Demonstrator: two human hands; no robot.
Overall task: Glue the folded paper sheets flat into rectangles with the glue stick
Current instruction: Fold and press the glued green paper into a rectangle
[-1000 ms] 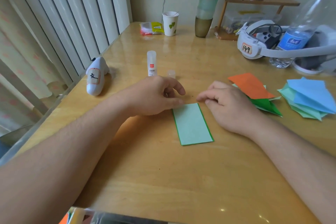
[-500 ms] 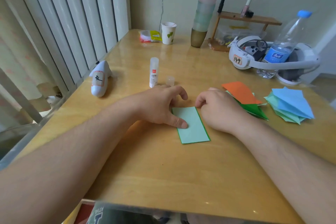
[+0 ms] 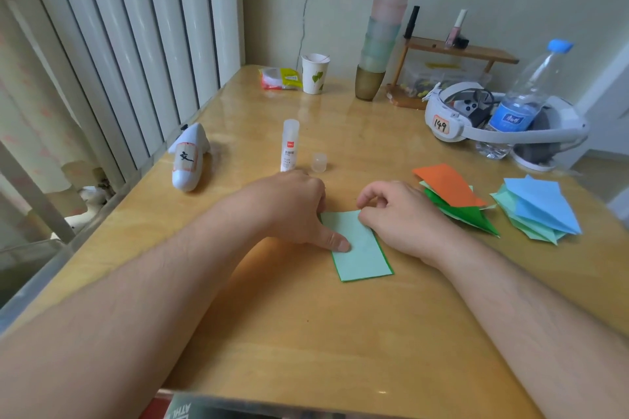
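Paper cup (image 3: 315, 73), water bottle (image 3: 520, 102), headset (image 3: 452, 116) on table (image 3: 306, 333).

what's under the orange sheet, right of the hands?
The orange sheet tops a small pile: a pale green sheet peeks out at its left edge and a dark green one sticks out below. How many more lie beneath is hidden.

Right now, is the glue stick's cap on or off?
Off. The glue stick stands upright on the table, and its small clear cap sits apart, just to its right.

Left hand (image 3: 292, 207) flat, thumb extended, right hand (image 3: 398, 214) fingers curled
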